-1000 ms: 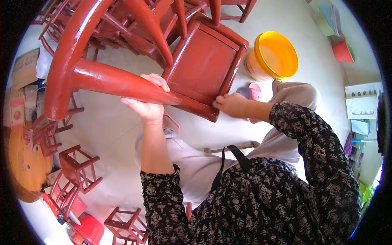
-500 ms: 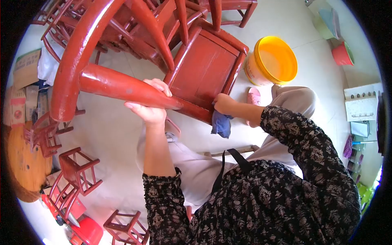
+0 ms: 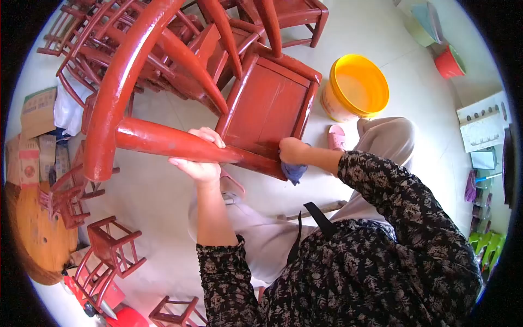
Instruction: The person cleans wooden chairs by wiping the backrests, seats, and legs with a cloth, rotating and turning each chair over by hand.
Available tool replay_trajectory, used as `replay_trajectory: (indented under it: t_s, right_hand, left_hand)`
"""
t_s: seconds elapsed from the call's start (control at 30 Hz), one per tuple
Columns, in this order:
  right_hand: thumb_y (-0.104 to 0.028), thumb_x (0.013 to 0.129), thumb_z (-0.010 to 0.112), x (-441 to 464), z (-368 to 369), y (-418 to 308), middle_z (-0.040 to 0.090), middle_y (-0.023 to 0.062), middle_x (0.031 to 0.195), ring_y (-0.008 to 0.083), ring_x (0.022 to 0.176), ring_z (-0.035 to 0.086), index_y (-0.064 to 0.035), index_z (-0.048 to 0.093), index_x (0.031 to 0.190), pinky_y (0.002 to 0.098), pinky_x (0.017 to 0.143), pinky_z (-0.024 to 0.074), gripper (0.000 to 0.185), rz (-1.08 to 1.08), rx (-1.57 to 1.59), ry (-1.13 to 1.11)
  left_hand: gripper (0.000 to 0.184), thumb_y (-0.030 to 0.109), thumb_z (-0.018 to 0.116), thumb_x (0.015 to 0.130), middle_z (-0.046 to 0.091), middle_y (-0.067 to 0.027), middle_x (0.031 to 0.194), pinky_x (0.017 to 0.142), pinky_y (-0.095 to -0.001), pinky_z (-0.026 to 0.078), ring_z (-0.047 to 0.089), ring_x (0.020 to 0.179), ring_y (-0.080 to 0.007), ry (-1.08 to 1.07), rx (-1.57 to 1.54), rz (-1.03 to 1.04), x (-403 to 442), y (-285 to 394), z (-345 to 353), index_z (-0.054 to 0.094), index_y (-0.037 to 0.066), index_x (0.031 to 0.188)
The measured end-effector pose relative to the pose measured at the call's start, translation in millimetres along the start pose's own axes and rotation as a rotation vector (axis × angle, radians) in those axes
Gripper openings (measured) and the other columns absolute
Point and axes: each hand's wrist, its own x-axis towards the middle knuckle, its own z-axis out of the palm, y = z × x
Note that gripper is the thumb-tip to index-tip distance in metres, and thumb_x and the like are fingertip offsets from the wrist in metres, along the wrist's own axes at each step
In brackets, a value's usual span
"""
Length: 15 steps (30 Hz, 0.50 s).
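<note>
A glossy red wooden chair (image 3: 265, 103) lies tilted in front of me, its square seat panel facing up and its thick curved rail at the upper left. My left hand (image 3: 200, 158) is wrapped round the chair's thick tapering post, thumb below and fingers above. At the seat's near right corner, my right hand (image 3: 294, 151) is closed on a dark blue cloth (image 3: 294, 171), which hangs below the fist beside the seat edge.
A yellow bucket (image 3: 359, 84) stands on the floor beyond my right knee, near a pink slipper (image 3: 336, 137). More red chairs (image 3: 297, 13) crowd the top and upper left. Small red stools (image 3: 113, 245) stand at the lower left, near a round wooden board (image 3: 46, 231).
The blue cloth has come into view under my right hand, which has shifted slightly left along the seat corner. My left hand keeps its hold on the post. The whole view has shifted a little.
</note>
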Motion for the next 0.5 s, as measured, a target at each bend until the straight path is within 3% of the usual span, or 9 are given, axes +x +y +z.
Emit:
replay_trajectory:
  t_s: [0.03,0.1,0.17,0.23,0.27,0.33,0.37,0.43,0.5]
  right_hand:
    - [-0.010,0.073,0.057,-1.0,-0.4,19.2,0.063,0.0152,0.094,0.0324,0.081,0.064,-0.0023,0.063,0.094,0.0412,0.067,0.0521,0.024,0.007,-0.004,0.004]
    - [-0.003,0.070,0.057,-9.5,0.5,57.2,0.064,0.0167,0.096,0.0327,0.078,0.064,-0.0017,0.065,0.091,0.0405,0.067,0.0526,0.022,-0.343,0.076,0.414]
    - [0.002,0.075,0.053,-30.2,-31.9,61.9,0.064,0.0146,0.094,0.0303,0.081,0.064,-0.0015,0.063,0.098,0.0376,0.074,0.0527,0.026,-0.021,0.188,0.454]
    - [-0.007,0.070,0.061,12.8,11.5,106.7,0.066,0.0094,0.088,0.0230,0.077,0.065,-0.0171,0.065,0.105,0.0354,0.070,0.0528,0.037,-0.048,1.362,0.832]
    - [-0.007,0.070,0.061,-4.8,-10.1,98.9,0.066,0.0094,0.088,0.0230,0.077,0.065,-0.0171,0.065,0.105,0.0354,0.070,0.0528,0.037,-0.048,1.365,0.824]
    - [-0.021,0.078,0.065,-61.4,-85.5,77.4,0.065,0.0134,0.092,0.0220,0.081,0.064,-0.0148,0.062,0.111,0.0357,0.073,0.0519,0.034,0.077,1.910,0.851]
    - [-0.021,0.078,0.065,-60.6,-83.9,77.9,0.065,0.0134,0.092,0.0220,0.081,0.064,-0.0148,0.062,0.111,0.0357,0.073,0.0519,0.034,0.078,1.912,0.852]
    - [-0.040,0.081,0.063,-48.7,-64.5,80.1,0.059,0.0172,0.109,0.0272,0.098,0.059,-0.0134,0.057,0.119,0.0390,0.085,0.0477,0.047,0.143,0.946,0.906]
    - [-0.056,0.075,0.061,-23.8,-32.8,65.5,0.039,0.0158,0.136,0.0367,0.126,0.036,-0.0179,0.048,0.129,0.0500,0.104,0.0279,0.068,0.294,0.599,0.788]
  left_hand:
    - [0.084,0.082,0.018,0.076,0.046,-0.0081,0.056,0.043,-0.0278,0.038,0.047,0.050,-0.0208,-0.001,0.004,0.008,-0.2,1.1,1.5,0.049,0.005,0.068]
    - [0.084,0.082,0.018,0.076,0.046,-0.0081,0.056,0.043,-0.0279,0.039,0.047,0.051,-0.0207,-0.004,0.007,0.019,1.3,1.0,2.4,0.049,0.005,0.068]
    - [0.084,0.082,0.018,0.076,0.046,-0.0078,0.057,0.044,-0.0284,0.039,0.048,0.052,-0.0208,-0.021,-0.013,0.003,-0.1,-1.3,-1.7,0.049,0.005,0.069]
    - [0.084,0.082,0.018,0.076,0.046,-0.0079,0.057,0.045,-0.0284,0.039,0.048,0.053,-0.0209,-0.017,-0.015,-0.009,0.1,-2.3,-4.6,0.049,0.005,0.069]
    - [0.083,0.082,0.018,0.076,0.046,-0.0079,0.057,0.046,-0.0284,0.039,0.048,0.054,-0.0210,-0.027,-0.022,-0.016,-0.3,-2.0,-4.8,0.049,0.005,0.069]
    - [0.083,0.082,0.018,0.076,0.045,-0.0083,0.057,0.046,-0.0283,0.039,0.048,0.054,-0.0212,-0.031,-0.020,-0.008,0.0,-0.4,-3.6,0.049,0.005,0.069]
    - [0.083,0.082,0.018,0.076,0.045,-0.0087,0.056,0.046,-0.0281,0.039,0.047,0.054,-0.0213,-0.036,-0.017,-0.002,0.3,0.3,-2.7,0.049,0.005,0.069]
    - [0.083,0.082,0.018,0.076,0.045,-0.0091,0.056,0.046,-0.0277,0.039,0.047,0.054,-0.0214,-0.046,-0.017,-0.006,0.6,0.7,-2.6,0.049,0.005,0.069]
    - [0.083,0.082,0.018,0.076,0.046,-0.0094,0.056,0.047,-0.0272,0.038,0.047,0.054,-0.0215,-0.055,-0.015,-0.020,-1.0,0.3,-3.8,0.049,0.005,0.069]
